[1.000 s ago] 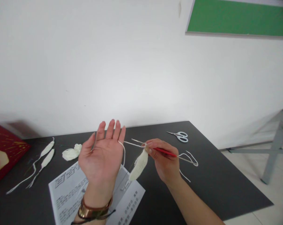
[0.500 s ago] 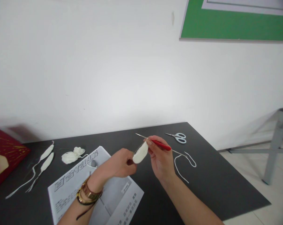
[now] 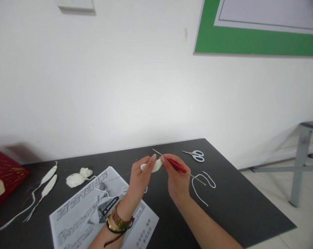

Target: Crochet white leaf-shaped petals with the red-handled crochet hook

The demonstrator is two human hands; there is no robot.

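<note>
Between my two hands is a small white crocheted petal [image 3: 156,166], held above the dark table. My left hand [image 3: 141,176] pinches its left end between thumb and fingers. A crochet hook [image 3: 176,165] with a red grip lies in my closed right hand [image 3: 178,181], its metal tip pointing up and left past the petal. The right thumb and fingertip also touch the petal's right end. White yarn [image 3: 104,191] runs from a small bundle [image 3: 77,177] over the printed sheet towards my left hand. Whether a loop sits on the hook is too small to tell.
Printed sheets [image 3: 76,221] lie under my left forearm. Two finished-looking white petals [image 3: 49,185] with long tails lie at the left, near a red box [image 3: 3,176]. Scissors [image 3: 198,157] and a loose yarn piece [image 3: 195,188] are on the right. A wall stands behind the table.
My left hand has turned upright and now grips the petal with the thumb on top. The petal has tilted flatter. The right hand keeps the hook. The view has shifted slightly.
</note>
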